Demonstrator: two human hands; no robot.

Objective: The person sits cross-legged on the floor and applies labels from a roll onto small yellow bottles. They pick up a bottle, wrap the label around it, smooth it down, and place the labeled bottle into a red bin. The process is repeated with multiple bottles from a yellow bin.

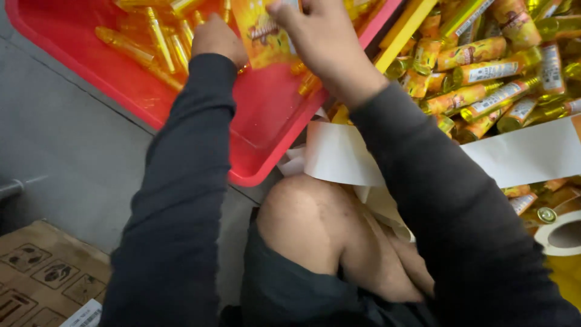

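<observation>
A red plastic tray (pixel 254 151) lies on the grey floor with several bare yellow vials (pixel 148 45) in it. My left hand (pixel 216 37) rests closed over the vials near the tray's middle; what it holds is hidden. My right hand (pixel 327 42) pinches an orange-yellow printed label (pixel 263 36) above the tray. Both arms wear dark sleeves.
A heap of labelled yellow vials (pixel 484 79) fills the upper right. A strip of white backing paper (pixel 514 154) runs across it above my bare knee (pixel 308 218). A tape roll (pixel 563 233) sits at the right edge, a cardboard box (pixel 42 272) at lower left.
</observation>
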